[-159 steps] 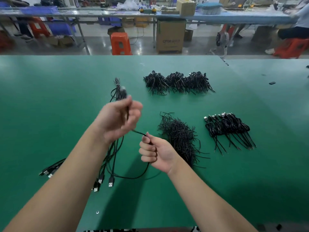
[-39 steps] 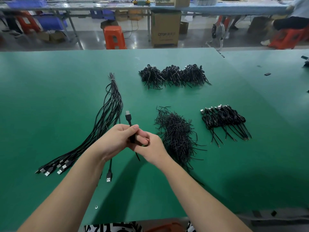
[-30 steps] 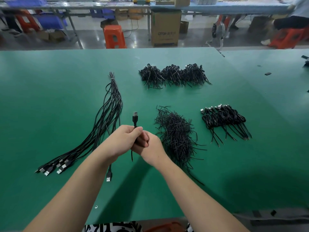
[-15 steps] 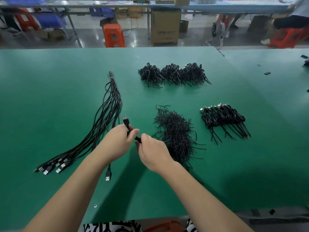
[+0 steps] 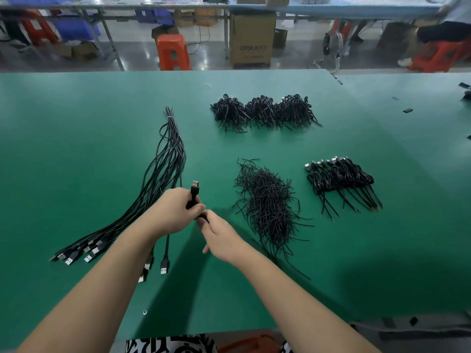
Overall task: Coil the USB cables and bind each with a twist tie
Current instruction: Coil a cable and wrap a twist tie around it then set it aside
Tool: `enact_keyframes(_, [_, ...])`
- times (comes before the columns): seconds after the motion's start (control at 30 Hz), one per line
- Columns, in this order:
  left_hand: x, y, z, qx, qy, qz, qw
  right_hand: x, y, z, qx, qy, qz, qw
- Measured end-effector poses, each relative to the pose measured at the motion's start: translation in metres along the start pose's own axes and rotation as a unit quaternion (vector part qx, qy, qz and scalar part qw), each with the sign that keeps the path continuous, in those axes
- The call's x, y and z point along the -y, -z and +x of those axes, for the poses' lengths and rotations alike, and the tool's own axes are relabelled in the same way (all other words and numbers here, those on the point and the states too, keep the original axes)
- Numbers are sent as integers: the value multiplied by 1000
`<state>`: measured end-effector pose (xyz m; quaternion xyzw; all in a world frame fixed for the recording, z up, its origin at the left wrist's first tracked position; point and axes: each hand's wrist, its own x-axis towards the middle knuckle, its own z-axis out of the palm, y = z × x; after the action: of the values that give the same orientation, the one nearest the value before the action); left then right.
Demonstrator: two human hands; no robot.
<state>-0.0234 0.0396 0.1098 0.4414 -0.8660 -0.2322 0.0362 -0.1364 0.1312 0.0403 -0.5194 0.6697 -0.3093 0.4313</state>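
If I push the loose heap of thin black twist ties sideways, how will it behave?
The loose heap of thin black twist ties will probably spread rather than slide whole: strands already stray across the green table. It looks light. Crossing ends may snag and drag neighbours.

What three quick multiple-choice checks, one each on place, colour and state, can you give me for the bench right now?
1. Where does the loose pile of twist ties lie?
A. right of the hands
B. left of the straight cables
C. on the floor

2. What colour is the table?
A. grey
B. green
C. white

3. What is the left hand doing?
A. lying flat on the table
B. hanging idle
C. gripping a coiled cable with its USB plug sticking up

Answers: 1 A, the pile sits between the hands and the row of finished coils. 2 B, the top is green throughout. 3 C, the fingers curl round the cable, and the right hand pinches at it just below.
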Motion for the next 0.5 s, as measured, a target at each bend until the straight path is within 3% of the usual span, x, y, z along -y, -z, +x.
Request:
enact_keyframes(0.17, [0, -3, 6, 6, -8, 1, 1000, -8, -5, 6, -51, 36, -55, 997])
enact_keyframes(0.27, [-4, -11, 12, 15, 27, -10, 999, -12, -8, 11, -77, 25, -47, 996])
enact_keyframes(0.3, [-6, -13, 13, -5, 52, -17, 998, -15, -11, 11, -86, 20, -46, 995])
enact_keyframes(0.37, [-11, -19, 13, -144, 87, 14, 986, -20, -17, 13, -112, 12, -56, 992])
enact_keyframes(0.43, [-23, -26, 10, -285, 16, 59, 957, -24, -24, 15, -123, 12, -64, 990])
enact_keyframes(0.5, [-40, -34, 12, -287, -69, 75, 952, -24, -28, 15, -95, 16, -126, 987])
